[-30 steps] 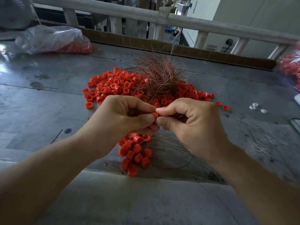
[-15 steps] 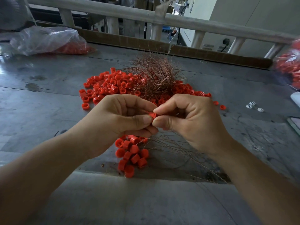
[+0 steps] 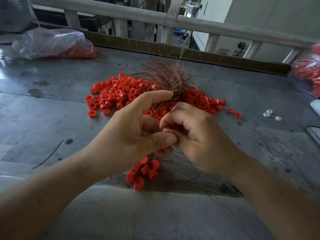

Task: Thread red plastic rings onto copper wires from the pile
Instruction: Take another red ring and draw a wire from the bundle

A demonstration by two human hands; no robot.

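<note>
One red ring (image 3: 166,129) sits at the centre, pinched between your two hands above the grey metal table (image 3: 52,118). You hold it up off the surface, close to your eyes, probably so that a fine wire end can be aimed at its bore; the wire inside the pinch is too thin to see.

Your right hand (image 3: 199,135) is clenched around the ring, its fingers (image 3: 178,110) curled tightly over the top. Your left hand (image 3: 135,135) closes on the ring from the other side: the thumb (image 3: 164,139) presses in just under it and the lower fingers curl behind, while the index finger alone is stretched out towards the pile.

Just below your hands lies a cluster of threaded rings (image 3: 143,170), with thin copper strands (image 3: 181,159) trailing from it towards the right wrist.

Beyond your hands, within easy reach, the loose ring pile (image 3: 117,94) spreads around a tuft of copper wires (image 3: 169,78).

At the far left lies a clear plastic bag (image 3: 52,44) holding more red pieces. A few small white parts (image 3: 270,115) lie well apart on the right.
</note>
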